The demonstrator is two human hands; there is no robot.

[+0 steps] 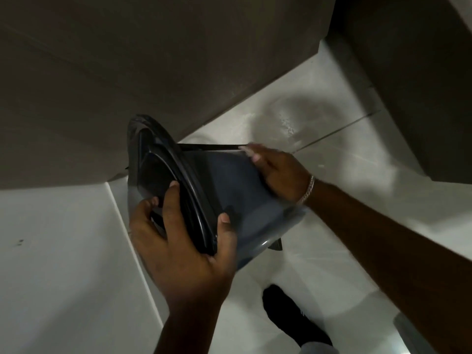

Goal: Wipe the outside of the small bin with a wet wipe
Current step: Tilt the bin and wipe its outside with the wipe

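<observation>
A small dark grey bin (224, 185) is tilted on its side above the floor, its black rim and lid toward the left. My left hand (184, 241) grips the rim, thumb on the side wall and fingers curled over the lid edge. My right hand (278, 172) lies flat on the bin's side wall near its base, blurred by motion. No wet wipe shows; if one is under the right palm, it is hidden.
White floor tiles (63, 251) lie below. A dark brown cabinet front (127, 72) rises at the back left and another dark panel (421, 72) at the right. My black shoe (293, 318) stands on the floor under the bin.
</observation>
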